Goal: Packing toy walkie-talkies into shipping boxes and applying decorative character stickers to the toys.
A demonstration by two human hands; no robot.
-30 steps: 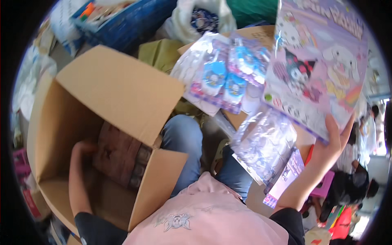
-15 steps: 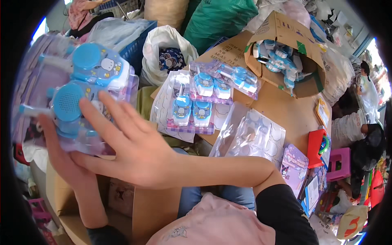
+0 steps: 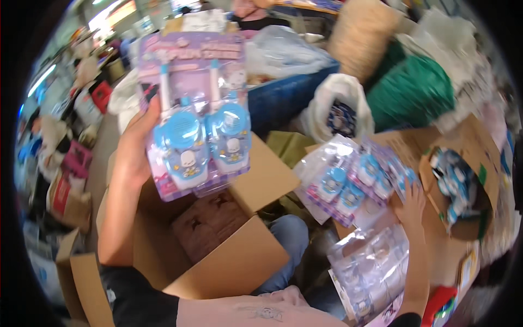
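Note:
My left hand [image 3: 143, 128] grips the left edge of a blister pack of toy walkie-talkies [image 3: 185, 128], with the thumb showing in front. Two blue-and-white walkie-talkies sit under clear plastic on a purple card, held upright above an open cardboard box [image 3: 250, 267]. My right hand [image 3: 412, 204] reaches over the cardboard work surface on the right. Its fingers are stretched out and touch or nearly touch the rightmost of several similar packs [image 3: 348, 185]. Below them lie clear plastic blister shells [image 3: 373, 261].
Pinkish printed items [image 3: 210, 223] lie inside the open box. A tipped carton [image 3: 474, 163] at the right holds loose blue-and-white walkie-talkies. Behind are a white sack [image 3: 321, 117], a green sack [image 3: 414, 90] and a blue crate [image 3: 283, 101]. A red item [image 3: 440, 302] lies near the lower right.
My right hand has left the held pack and moved right to the packs on the surface. My left hand has turned the pack upright. The view has swung left.

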